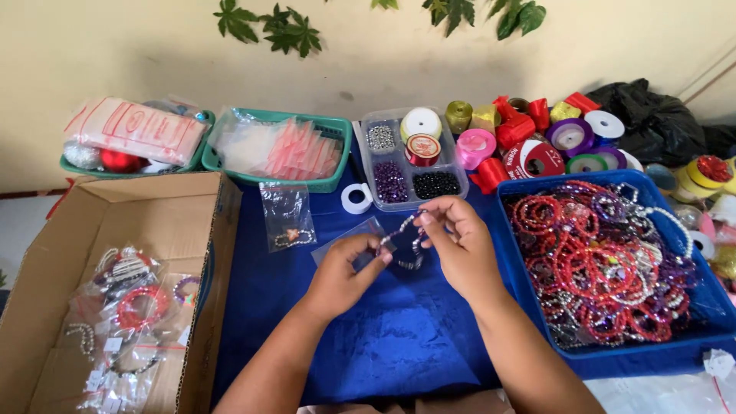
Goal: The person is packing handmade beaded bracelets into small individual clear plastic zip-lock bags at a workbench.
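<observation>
Beaded bracelet [409, 244] hangs pinched between left hand [343, 277] fingers [376, 261] and right hand [458, 245] fingers [429, 226].

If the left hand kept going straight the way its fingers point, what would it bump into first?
The left hand points up and to the right, so it would first meet the beaded bracelet at its fingertips, then the right hand just beyond. Depth is hard to judge here.

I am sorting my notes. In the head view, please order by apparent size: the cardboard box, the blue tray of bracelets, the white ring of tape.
1. cardboard box, though it lies nearer the camera
2. blue tray
3. white ring of tape
</observation>
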